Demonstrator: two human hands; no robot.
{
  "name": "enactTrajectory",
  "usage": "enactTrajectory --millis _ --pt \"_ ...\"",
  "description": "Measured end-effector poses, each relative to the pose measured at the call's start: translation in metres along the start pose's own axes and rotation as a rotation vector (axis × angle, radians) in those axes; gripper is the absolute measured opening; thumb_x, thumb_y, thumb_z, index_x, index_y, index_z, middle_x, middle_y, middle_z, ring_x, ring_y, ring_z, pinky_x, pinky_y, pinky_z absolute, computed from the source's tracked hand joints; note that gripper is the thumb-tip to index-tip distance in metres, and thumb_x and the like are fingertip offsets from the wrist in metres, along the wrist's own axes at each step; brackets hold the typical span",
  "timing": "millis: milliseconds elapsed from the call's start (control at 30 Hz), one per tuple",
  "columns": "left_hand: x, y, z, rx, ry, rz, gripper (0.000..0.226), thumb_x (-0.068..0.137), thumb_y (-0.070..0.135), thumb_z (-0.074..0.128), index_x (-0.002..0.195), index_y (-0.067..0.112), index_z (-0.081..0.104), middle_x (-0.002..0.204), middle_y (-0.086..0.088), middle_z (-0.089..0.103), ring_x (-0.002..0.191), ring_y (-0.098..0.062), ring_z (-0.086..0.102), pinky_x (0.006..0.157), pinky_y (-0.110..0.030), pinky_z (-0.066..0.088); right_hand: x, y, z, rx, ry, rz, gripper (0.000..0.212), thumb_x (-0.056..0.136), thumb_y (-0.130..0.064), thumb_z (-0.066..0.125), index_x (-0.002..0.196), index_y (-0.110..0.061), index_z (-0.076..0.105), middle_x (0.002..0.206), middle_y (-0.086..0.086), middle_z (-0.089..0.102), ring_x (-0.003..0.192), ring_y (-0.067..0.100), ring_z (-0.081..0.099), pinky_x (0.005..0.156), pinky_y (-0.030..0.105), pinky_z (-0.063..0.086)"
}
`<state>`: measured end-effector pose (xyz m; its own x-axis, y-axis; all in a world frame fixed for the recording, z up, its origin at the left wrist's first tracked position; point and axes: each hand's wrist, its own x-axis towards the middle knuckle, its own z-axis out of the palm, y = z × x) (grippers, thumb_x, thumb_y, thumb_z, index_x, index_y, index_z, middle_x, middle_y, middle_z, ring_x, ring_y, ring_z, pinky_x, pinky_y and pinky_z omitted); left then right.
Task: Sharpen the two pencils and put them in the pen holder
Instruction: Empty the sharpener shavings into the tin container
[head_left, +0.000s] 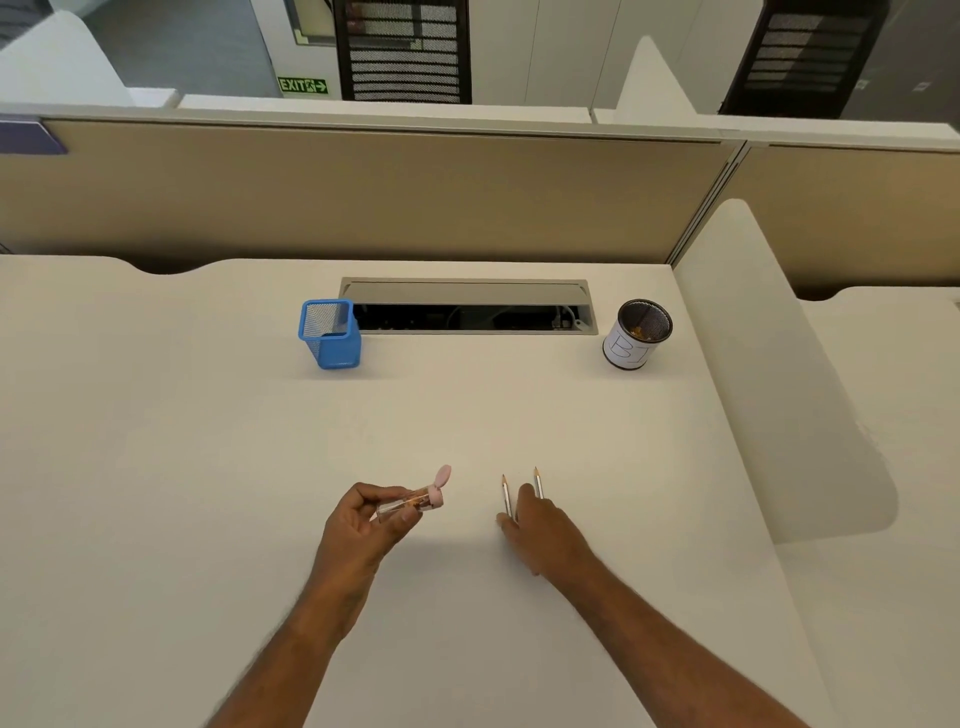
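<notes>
My left hand (371, 525) holds a clear tube sharpener (413, 503) with a pink end and a flipped-open pink cap; orange shavings show inside it. Two thin silver pencils lie side by side on the white desk with their points aimed away from me, the left pencil (505, 493) and the right pencil (538, 482). My right hand (540, 530) rests over their near ends with its fingers spread, touching them; a firm grip does not show. A blue mesh pen holder (330, 335) stands empty at the back left.
A round black mesh cup (636, 335) wrapped in white paper, with shavings inside, stands at the back right. Between the two holders lies an open cable slot (467, 306). A tan partition (363, 192) rises behind, and a white divider (779, 374) borders the right.
</notes>
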<state>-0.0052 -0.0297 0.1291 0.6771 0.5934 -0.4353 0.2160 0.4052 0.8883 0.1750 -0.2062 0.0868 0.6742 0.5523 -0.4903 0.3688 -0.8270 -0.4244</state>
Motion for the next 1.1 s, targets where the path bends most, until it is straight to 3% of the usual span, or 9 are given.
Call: enactTrajectory --millis 133,233,300,367,467,567,733,1000,1100 --pt "-0.002 0.001 0.009 0.001 0.015 -0.005 0.056 0.072 0.037 0.095 0.114 0.008 0.07 0.119 -0.015 0.083 0.124 -0.039 0.074 0.116 -0.056 0.053 -0.017 -0.01 -0.022 0.261 0.039 -0.153 0.026 0.1 -0.035 0.064 0.114 -0.022 0.048 0.088 -0.008 0.063 0.08 0.023 0.066 0.078 0.042 0.056" --pt "-0.005 0.004 0.019 -0.036 0.023 -0.022 0.063 0.069 0.039 0.095 0.113 0.004 0.068 0.118 -0.017 0.083 0.122 -0.041 0.075 0.113 -0.053 0.056 -0.035 -0.028 -0.045 0.536 0.008 -0.29 0.054 0.09 -0.033 0.08 0.132 -0.041 0.048 0.123 -0.019 0.062 0.106 0.002 0.066 0.084 0.03 0.057" --pt "-0.007 0.007 0.027 -0.054 -0.001 -0.024 0.063 0.074 0.04 0.096 0.115 0.001 0.067 0.119 -0.018 0.083 0.119 -0.038 0.077 0.111 -0.051 0.056 -0.046 -0.037 -0.055 0.608 0.016 -0.376 0.071 0.085 -0.031 0.086 0.141 -0.045 0.045 0.141 -0.025 0.055 0.126 -0.001 0.06 0.087 0.027 0.059" --pt "-0.008 0.009 0.033 -0.096 -0.032 -0.032 0.055 0.087 0.03 0.091 0.117 -0.006 0.063 0.119 -0.021 0.083 0.117 -0.037 0.079 0.11 -0.048 0.058 -0.052 -0.042 -0.06 0.612 0.033 -0.437 0.074 0.084 -0.031 0.088 0.143 -0.047 0.046 0.148 -0.026 0.052 0.133 0.0 0.055 0.091 0.025 0.059" --pt "-0.01 0.015 0.041 -0.157 -0.073 -0.042 0.046 0.09 0.022 0.079 0.116 -0.01 0.058 0.119 -0.023 0.082 0.116 -0.036 0.079 0.103 -0.038 0.064 -0.054 -0.046 -0.064 0.636 0.096 -0.485 0.063 0.087 -0.026 0.086 0.139 -0.042 0.055 0.139 -0.024 0.058 0.131 0.005 0.059 0.089 0.025 0.059" --pt "-0.012 0.019 0.047 -0.201 -0.087 -0.051 0.035 0.091 0.02 0.077 0.109 -0.005 0.061 0.114 -0.024 0.082 0.114 -0.036 0.08 0.096 -0.033 0.066 -0.055 -0.049 -0.068 0.691 0.189 -0.483 0.046 0.087 -0.022 0.086 0.126 -0.033 0.064 0.123 -0.02 0.066 0.118 0.011 0.067 0.076 0.019 0.059" --pt "-0.017 0.023 0.056 -0.24 -0.093 -0.066 0.033 0.089 0.019 0.077 0.108 -0.003 0.062 0.109 -0.027 0.08 0.11 -0.035 0.082 0.09 -0.029 0.067 -0.06 -0.046 -0.07 0.702 0.259 -0.481 0.022 0.09 -0.016 0.082 0.106 -0.026 0.071 0.108 -0.013 0.071 0.109 0.013 0.072 0.083 0.036 0.063" --pt "-0.016 0.022 0.064 -0.201 -0.14 -0.062 0.035 0.093 0.02 0.076 0.111 -0.007 0.062 0.113 -0.032 0.079 0.115 -0.041 0.079 0.095 -0.035 0.067 -0.063 -0.048 -0.066 0.878 0.317 -0.425 0.017 0.092 -0.012 0.08 0.103 -0.025 0.083 0.108 -0.008 0.074 0.099 0.023 0.075 0.07 0.047 0.065" --pt "-0.016 0.021 0.066 -0.165 -0.152 -0.073 0.043 0.092 0.026 0.075 0.114 -0.009 0.063 0.112 -0.029 0.081 0.114 -0.04 0.08 0.096 -0.036 0.067 -0.063 -0.046 -0.064 0.883 0.321 -0.399 0.017 0.092 -0.015 0.081 0.103 -0.028 0.083 0.11 -0.009 0.076 0.103 0.019 0.076 0.074 0.045 0.063"
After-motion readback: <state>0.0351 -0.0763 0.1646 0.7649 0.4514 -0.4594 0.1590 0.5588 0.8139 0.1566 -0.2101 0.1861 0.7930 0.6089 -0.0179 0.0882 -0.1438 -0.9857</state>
